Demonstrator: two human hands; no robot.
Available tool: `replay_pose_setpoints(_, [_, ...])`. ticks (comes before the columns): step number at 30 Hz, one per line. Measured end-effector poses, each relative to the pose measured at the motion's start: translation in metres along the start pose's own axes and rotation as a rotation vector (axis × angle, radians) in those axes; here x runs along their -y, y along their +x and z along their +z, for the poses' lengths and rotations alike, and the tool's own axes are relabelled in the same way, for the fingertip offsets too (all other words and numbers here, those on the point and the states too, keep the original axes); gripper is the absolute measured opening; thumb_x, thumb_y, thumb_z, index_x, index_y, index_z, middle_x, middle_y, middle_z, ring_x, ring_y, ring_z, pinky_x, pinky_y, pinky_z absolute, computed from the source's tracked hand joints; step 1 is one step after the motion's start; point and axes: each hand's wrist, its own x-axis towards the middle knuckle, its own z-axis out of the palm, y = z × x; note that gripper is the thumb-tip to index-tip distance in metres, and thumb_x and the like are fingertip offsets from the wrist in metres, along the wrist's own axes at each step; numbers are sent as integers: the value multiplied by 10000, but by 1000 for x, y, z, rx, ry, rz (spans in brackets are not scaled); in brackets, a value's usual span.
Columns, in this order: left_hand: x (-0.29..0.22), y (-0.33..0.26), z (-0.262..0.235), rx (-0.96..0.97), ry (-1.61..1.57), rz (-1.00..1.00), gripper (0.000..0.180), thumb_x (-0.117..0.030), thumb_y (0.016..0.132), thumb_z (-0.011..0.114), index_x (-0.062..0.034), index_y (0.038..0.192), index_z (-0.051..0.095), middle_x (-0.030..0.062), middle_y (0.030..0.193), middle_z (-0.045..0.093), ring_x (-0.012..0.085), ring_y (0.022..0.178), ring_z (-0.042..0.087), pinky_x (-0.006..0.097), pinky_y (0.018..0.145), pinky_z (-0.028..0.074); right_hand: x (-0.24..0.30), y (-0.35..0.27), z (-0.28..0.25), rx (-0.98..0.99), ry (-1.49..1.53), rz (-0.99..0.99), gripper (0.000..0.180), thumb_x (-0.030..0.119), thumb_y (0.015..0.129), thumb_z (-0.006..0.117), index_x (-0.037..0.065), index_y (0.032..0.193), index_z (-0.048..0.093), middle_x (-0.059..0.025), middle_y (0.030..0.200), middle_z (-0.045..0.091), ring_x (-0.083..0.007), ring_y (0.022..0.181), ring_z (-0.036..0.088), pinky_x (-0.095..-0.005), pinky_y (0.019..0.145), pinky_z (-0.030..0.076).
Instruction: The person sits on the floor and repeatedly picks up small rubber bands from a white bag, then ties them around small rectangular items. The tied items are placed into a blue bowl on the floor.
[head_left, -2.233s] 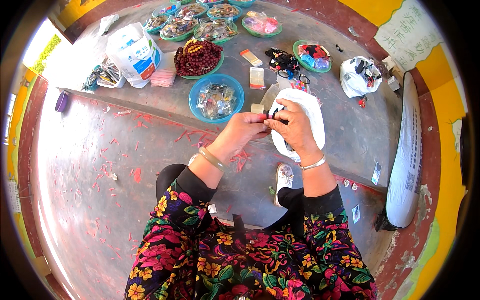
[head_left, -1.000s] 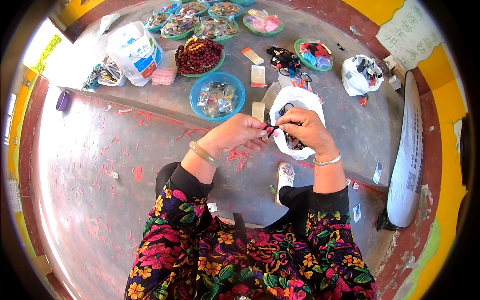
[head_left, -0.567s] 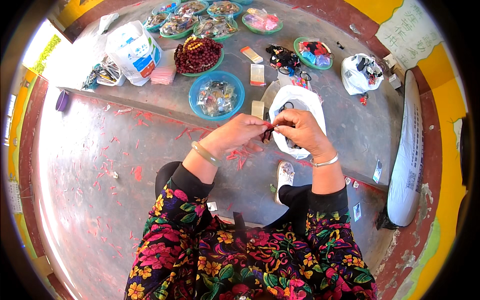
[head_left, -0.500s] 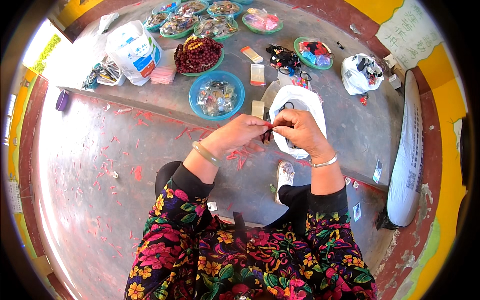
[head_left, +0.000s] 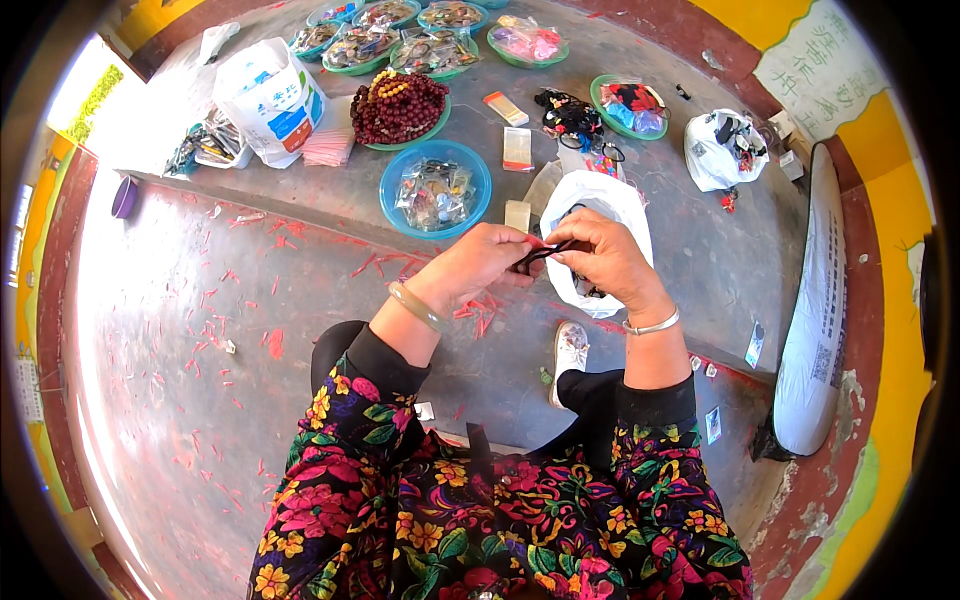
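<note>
L hand (head_left: 480, 262) & R hand (head_left: 600, 255) both pinch a small dark strip (head_left: 540, 254) w/ fingertips pressed together, held above the white bag (head_left: 600, 200) near the step's front edge. Risk: grip is tip-only — a slip drops it into the red scraps (head_left: 480, 315) below.

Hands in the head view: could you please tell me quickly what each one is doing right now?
Left hand: closed, fingers pinching one end of a small dark strand.
Right hand: closed, fingers pinching the strand's other end.
</note>
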Motion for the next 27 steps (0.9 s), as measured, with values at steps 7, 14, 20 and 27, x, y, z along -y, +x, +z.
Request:
replay_pose_setpoints(7, [3,2,-3,35,14,9,251,-154,934,474,34,1049,595,65,931,604,124,845,590,263,753,519,-9,2,-2,-86,94,44,149,-52,745,594,-7,876,649,-36,791,590,-111,738,564,-235,677,454])
replay_pose_setpoints(14, [-1,-1,-1,34,16,-38,256,-175,938,469,8,1056,602,56,934,609,114,838,592,258,738,521,4,2,5,-143,-92,-102,192,-76,724,560,0,878,647,-62,775,619,-143,731,585,-255,676,458])
replay_pose_setpoints(20, [-3,-3,-1,24,-13,-49,253,-197,932,487,-10,1051,608,53,913,616,114,830,598,257,716,523,3,1,0,-95,-136,-202,223,-76,704,547,8,889,638,-96,778,625,-187,737,600,-275,677,460])
replay_pose_setpoints(27, [-8,-6,5,26,-13,-75,251,-194,923,500,3,1048,593,66,911,611,119,758,601,262,659,547,6,2,9,-59,-170,-232,300,-78,655,577,37,924,640,-68,786,618,-197,791,581,-288,714,456])
